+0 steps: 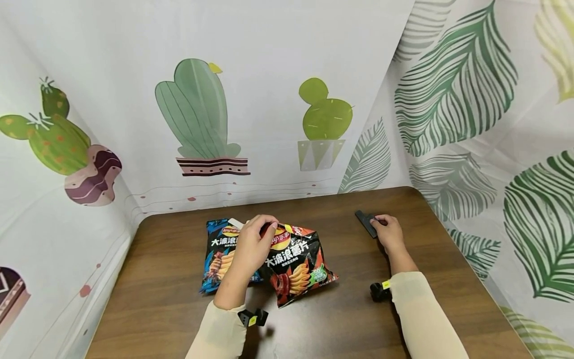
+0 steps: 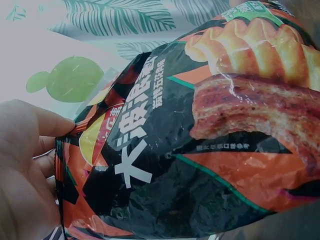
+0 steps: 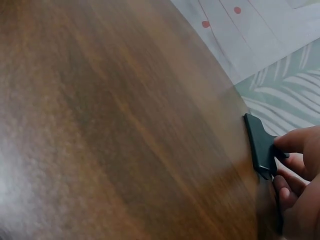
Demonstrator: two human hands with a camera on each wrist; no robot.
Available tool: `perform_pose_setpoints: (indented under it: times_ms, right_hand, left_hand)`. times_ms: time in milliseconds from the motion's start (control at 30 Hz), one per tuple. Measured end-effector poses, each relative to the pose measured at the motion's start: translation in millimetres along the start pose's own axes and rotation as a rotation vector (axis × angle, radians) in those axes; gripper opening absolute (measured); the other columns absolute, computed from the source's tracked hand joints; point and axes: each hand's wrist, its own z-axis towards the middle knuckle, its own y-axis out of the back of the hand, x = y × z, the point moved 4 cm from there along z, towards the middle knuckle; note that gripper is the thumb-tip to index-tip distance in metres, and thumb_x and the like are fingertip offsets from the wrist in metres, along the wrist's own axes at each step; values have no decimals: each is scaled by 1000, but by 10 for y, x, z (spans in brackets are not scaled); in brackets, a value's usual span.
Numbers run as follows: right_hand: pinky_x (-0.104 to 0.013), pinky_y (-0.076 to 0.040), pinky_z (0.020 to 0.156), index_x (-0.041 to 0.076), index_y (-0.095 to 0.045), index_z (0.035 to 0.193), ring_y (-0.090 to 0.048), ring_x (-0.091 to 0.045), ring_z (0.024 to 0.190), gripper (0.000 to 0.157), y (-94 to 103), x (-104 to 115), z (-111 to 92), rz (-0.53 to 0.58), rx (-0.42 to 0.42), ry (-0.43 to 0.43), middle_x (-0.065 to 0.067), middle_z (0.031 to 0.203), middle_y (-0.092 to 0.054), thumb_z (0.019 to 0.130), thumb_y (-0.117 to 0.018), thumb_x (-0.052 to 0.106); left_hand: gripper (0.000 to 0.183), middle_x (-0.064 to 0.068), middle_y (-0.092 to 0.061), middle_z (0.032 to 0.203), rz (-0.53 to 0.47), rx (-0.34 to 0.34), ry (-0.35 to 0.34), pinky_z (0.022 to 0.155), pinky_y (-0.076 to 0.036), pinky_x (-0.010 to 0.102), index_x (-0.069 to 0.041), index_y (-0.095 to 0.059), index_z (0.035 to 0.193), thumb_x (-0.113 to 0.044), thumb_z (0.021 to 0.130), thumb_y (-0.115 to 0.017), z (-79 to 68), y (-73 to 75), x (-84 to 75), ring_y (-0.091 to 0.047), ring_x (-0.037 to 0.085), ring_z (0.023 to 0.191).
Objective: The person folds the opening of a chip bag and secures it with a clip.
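My left hand (image 1: 252, 247) pinches the top edge of a black and orange Lay's potato chip bag (image 1: 291, 264). In the left wrist view the thumb and fingers are at the corner of this puffed chip bag (image 2: 165, 165), whose front shows wavy chips and bacon. My right hand (image 1: 390, 233) holds a black bag clip (image 1: 364, 222) at the right of the table. Seen from the right wrist, the thumb and fingers grip the handle side of the clip (image 3: 259, 147). A blue and black chip bag (image 1: 219, 259) lies partly hidden behind the left hand and forearm.
A white strip-shaped piece (image 1: 235, 223) is at the top of the blue bag, partly covered by the left hand. The brown wooden table (image 1: 166, 279) ends at a back edge against a printed cactus-and-leaf curtain (image 1: 269, 99).
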Motion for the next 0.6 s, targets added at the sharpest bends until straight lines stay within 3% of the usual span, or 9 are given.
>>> perform_pose_setpoints:
  times_ms: [233,600]
  right_hand:
    - [-30,-41,84,-4,-57,126,-47,-32,113,36,8,3,-6,16,1,9,-21,131,-47,103,-56,24]
    - [-29,-40,84,2,-58,127,-49,-29,111,34,17,-23,1,54,-11,-19,-17,124,-53,103,-56,26]
  left_hand:
    - [13,0,-73,109,3,0,6,98,-51,47,-18,-71,106,-23,102,-60,2,1,-3,-68,21,107]
    - [14,0,-73,109,6,7,9,97,-51,47,-18,-71,107,-23,103,-59,-9,5,-6,-67,22,106]
